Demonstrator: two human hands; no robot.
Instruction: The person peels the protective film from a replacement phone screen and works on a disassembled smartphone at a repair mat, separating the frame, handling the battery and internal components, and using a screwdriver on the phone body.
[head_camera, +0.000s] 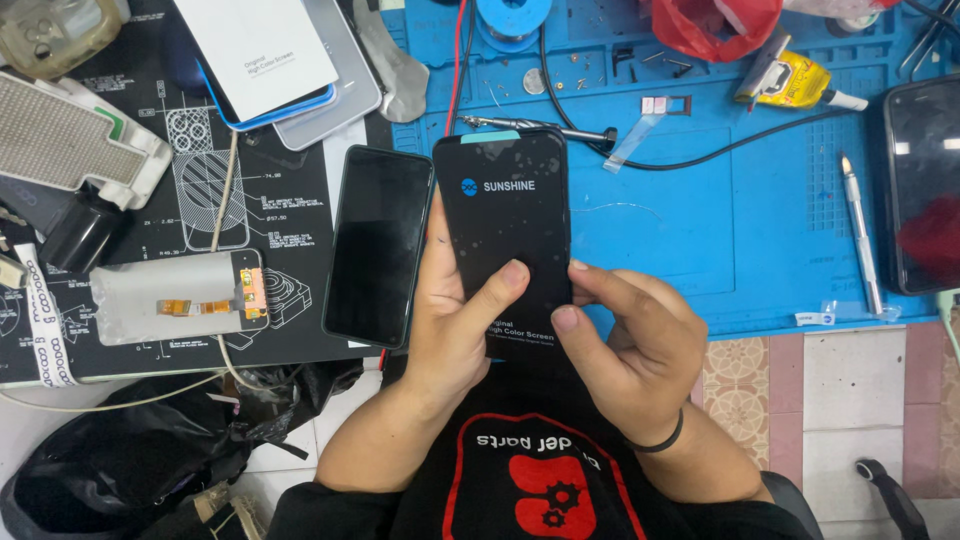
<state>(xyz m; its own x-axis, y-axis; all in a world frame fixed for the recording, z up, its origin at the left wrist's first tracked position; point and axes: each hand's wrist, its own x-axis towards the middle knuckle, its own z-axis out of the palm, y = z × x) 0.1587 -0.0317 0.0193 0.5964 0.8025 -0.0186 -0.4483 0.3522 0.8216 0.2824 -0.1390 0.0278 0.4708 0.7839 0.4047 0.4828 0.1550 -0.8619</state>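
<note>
Left hand (450, 320) and right hand (630, 340) grip, apparently, black phone screen (505, 210).

Your left hand (450, 320) and right hand (625, 335) hold a black phone screen panel (505, 225) upright over a blue work mat (720, 230). A dark phone (378, 245) lies just beside your left hand; a metal knife tool (860, 230) rests well apart, right.

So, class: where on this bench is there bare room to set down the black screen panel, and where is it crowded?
Barest: the blue mat between the held black screen panel, the black cable and the precision knife. Crowded: the mat's top edge around the glue tube, and the black mat to the left, by the phone.
</note>
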